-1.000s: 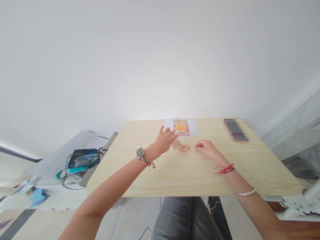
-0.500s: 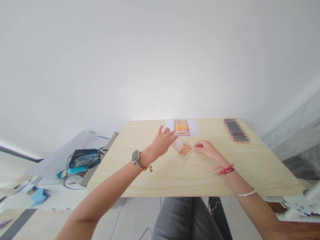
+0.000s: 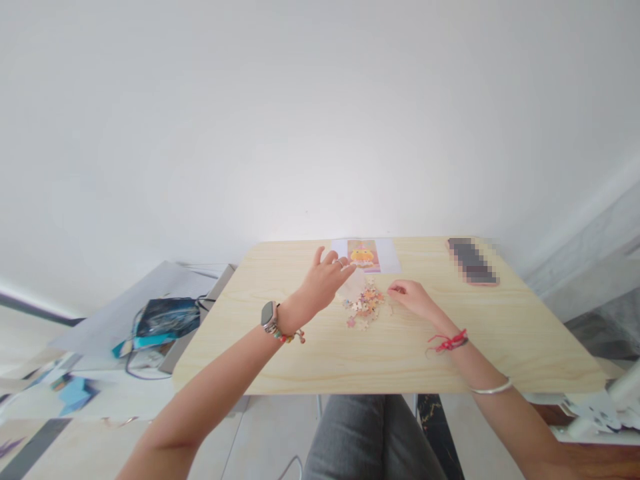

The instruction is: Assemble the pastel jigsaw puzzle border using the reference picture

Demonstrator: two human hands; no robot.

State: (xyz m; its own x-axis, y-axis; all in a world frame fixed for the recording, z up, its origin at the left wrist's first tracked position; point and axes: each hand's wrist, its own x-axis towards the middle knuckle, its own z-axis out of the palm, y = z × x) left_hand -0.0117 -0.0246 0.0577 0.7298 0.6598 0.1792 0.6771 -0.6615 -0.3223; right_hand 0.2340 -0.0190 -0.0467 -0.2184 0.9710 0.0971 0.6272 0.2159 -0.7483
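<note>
A phone (image 3: 473, 261), pixelated over its face, lies near the far right corner of the desk (image 3: 300, 360). Behind the desk rises a plain white wall (image 3: 300, 133). Left of the desk are a grey sheet (image 3: 110, 320), a dark shiny packet (image 3: 170, 317) and a looped cable (image 3: 128, 360); farther from the desk's near left corner sits a light-blue object (image 3: 76, 393). Below the desk are pale floor tiles (image 3: 270, 433) and a black strip (image 3: 439, 433); a white metal frame (image 3: 595, 410) stands by its near right corner.

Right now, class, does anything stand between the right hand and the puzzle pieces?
Nothing visible does: the right hand is just right of the puzzle pieces, and the pale bag is on their other side, by the left hand.
</note>
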